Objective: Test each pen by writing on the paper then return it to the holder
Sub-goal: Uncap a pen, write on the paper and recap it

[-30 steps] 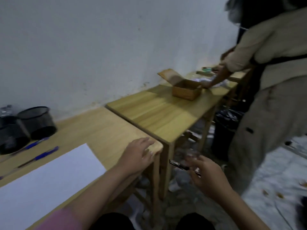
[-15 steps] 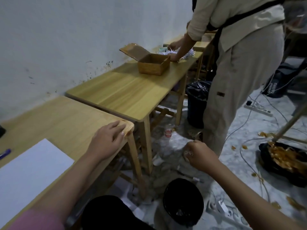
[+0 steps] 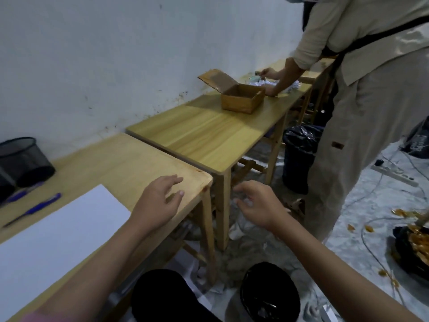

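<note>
- A second wooden counter (image 3: 209,135) stands just beyond the near counter (image 3: 130,163), carrying an open cardboard box (image 3: 242,99); another person (image 3: 371,101) in pale clothes leans over its far end with hands among crumpled paper scraps (image 3: 290,86).
- On the floor sit a black-lined bin (image 3: 299,154) beside that person's legs and a black bin (image 3: 269,293) close below the camera; cables and orange scraps lie to the right.
- The white paper (image 3: 58,235) lies on the near counter, left of the left hand. Two blue pens (image 3: 34,209) lie on the wood just beyond the paper's far edge, and the black mesh holder (image 3: 25,159) stands behind them near the wall, well apart from both hands.
- The left hand (image 3: 157,203) rests near the counter's right corner, its grip loose, fingers spread and holding nothing.
- The right hand (image 3: 257,205) hangs in the air off the counter's edge, over the floor, fingers loosely curled and spread; nothing shows in its grip.
- A second ago the right hand held a dark pen; half a second ago it was closed in a fist lower down; now it is raised and empty. The holder and pens have come back into sight at the left.
</note>
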### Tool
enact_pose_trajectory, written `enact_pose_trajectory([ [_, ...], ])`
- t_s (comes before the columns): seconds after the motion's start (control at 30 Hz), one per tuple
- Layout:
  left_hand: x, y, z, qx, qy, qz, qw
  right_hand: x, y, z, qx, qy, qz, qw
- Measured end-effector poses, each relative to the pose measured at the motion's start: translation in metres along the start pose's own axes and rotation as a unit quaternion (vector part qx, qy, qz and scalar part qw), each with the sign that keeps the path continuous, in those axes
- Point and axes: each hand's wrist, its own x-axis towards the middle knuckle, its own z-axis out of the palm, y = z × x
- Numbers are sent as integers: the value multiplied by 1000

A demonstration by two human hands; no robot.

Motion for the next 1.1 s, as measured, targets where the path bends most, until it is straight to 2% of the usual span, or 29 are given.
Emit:
enact_pose_trajectory([
  [0.2, -46, -29, -74, 14, 99, -62, 993, 43, -99, 43, 88, 33, -136, 986],
  [0.3, -81, -53, -113, 33, 134, -113, 984, 55, -148, 72, 114, -6, -203, 973],
  [0.53, -177, -108, -182, 96, 220, -234, 942, 65, -237, 139, 135, -108, -294, 940],
  [0.77, -249, -163, -203, 181, 234, -380, 876, 90, -292, 188, 53, -182, -358, 914],
  [0.93, -246, -168, -195, 250, 238, -395, 852, 124, -310, 206, -10, -197, -354, 914],
  [1.1, -243, -170, -192, 269, 248, -386, 847, 156, -315, 230, -94, -239, -345, 903],
])
